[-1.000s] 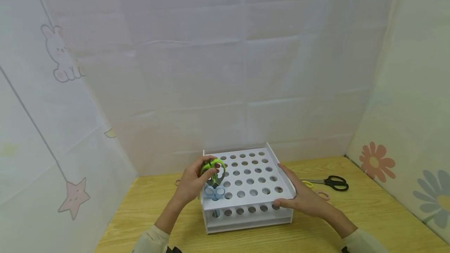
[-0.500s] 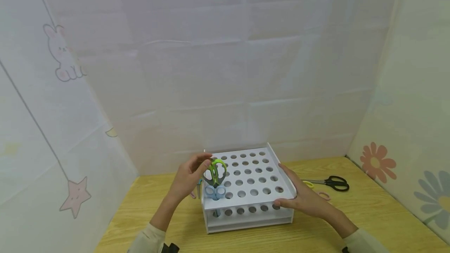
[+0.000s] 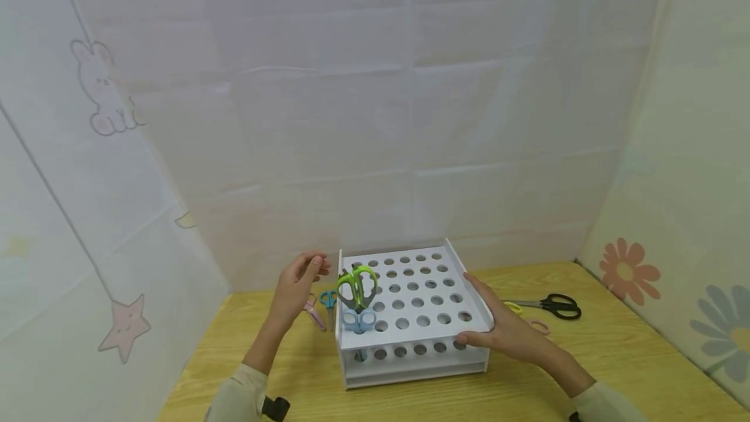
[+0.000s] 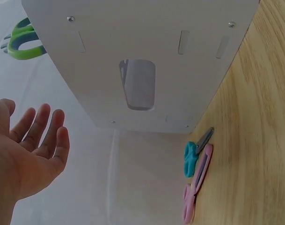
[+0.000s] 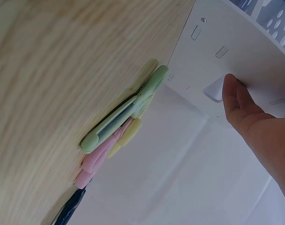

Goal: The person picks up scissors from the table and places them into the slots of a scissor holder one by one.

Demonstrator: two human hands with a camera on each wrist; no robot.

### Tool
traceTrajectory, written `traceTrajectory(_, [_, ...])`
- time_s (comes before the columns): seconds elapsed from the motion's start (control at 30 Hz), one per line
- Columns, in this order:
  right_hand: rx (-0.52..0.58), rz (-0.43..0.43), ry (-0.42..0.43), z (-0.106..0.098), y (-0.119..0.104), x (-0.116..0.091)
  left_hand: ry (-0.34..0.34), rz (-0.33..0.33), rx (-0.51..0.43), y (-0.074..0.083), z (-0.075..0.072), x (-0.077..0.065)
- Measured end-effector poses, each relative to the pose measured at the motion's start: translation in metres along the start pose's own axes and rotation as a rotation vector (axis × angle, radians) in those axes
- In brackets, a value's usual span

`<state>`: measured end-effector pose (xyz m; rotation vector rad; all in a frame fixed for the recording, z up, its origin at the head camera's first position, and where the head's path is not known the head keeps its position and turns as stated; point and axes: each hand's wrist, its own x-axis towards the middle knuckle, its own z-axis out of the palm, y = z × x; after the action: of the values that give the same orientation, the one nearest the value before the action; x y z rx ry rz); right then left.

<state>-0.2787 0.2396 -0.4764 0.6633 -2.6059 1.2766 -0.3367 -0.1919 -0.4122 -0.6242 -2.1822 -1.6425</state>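
I'm seeing the left hand [image 3: 296, 286] hovering just left of the white rack [image 3: 407, 313], fingers loosely bent and spread, holding nothing; the right hand [image 3: 498, 327] is resting against the rack's right side, fingers fairly straight, thumb touching the front corner; the green scissors [image 3: 357, 292] are standing handles-up in the rack's left part, just behind the light-blue scissors [image 3: 359, 327]; on the wooden table [image 3: 615, 357], pink scissors [image 3: 316, 316] and turquoise scissors [image 3: 330, 305] are lying left of the rack, black scissors [image 3: 552, 305] right.
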Motion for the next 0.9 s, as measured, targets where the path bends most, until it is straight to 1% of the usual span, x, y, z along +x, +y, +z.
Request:
traceTrajectory(0.1, [0.001,0.002,0.002,0.001,0.002,0.001,0.013,-0.011,0.042,-0.010,-0.003,0.001])
traceTrajectory(0.2, [-0.005,0.004,0.003,0.002,0.004,0.001,0.048,-0.035,0.109,-0.023,-0.007,0.003])
traceTrajectory(0.3, [-0.007,0.027,0.006,0.004,0.006,-0.003,0.074,-0.102,0.163,-0.039,-0.010,0.007])
traceTrajectory(0.37, [-0.015,0.042,0.012,0.004,0.008,-0.007,0.076,-0.155,0.205,-0.049,-0.011,0.009])
traceTrajectory(0.43, [-0.013,0.047,0.017,0.005,0.009,-0.009,0.064,-0.197,0.265,-0.060,-0.012,0.010])
traceTrajectory(0.53, [-0.012,0.038,0.020,0.005,0.010,-0.010,0.035,-0.254,0.403,-0.078,-0.015,0.009])
traceTrajectory(0.6, [-0.006,0.040,0.016,0.005,0.009,-0.010,-0.005,-0.292,0.504,-0.090,-0.017,0.007])
traceTrajectory(0.67, [-0.005,0.051,0.011,0.005,0.008,-0.010,-0.051,-0.340,0.568,-0.099,-0.019,0.006])
traceTrajectory(0.7, [-0.005,0.055,0.007,0.005,0.008,-0.010,-0.072,-0.362,0.584,-0.103,-0.020,0.006])
traceTrajectory(0.77, [-0.016,0.063,0.005,0.004,0.007,-0.008,-0.106,-0.383,0.606,-0.106,-0.022,0.006])
traceTrajectory(0.83, [-0.017,0.058,0.008,0.004,0.005,-0.005,-0.118,-0.408,0.588,-0.107,-0.023,0.006])
traceTrajectory(0.9, [-0.023,0.047,0.010,0.003,0.004,-0.002,-0.124,-0.421,0.601,-0.106,-0.024,0.006])
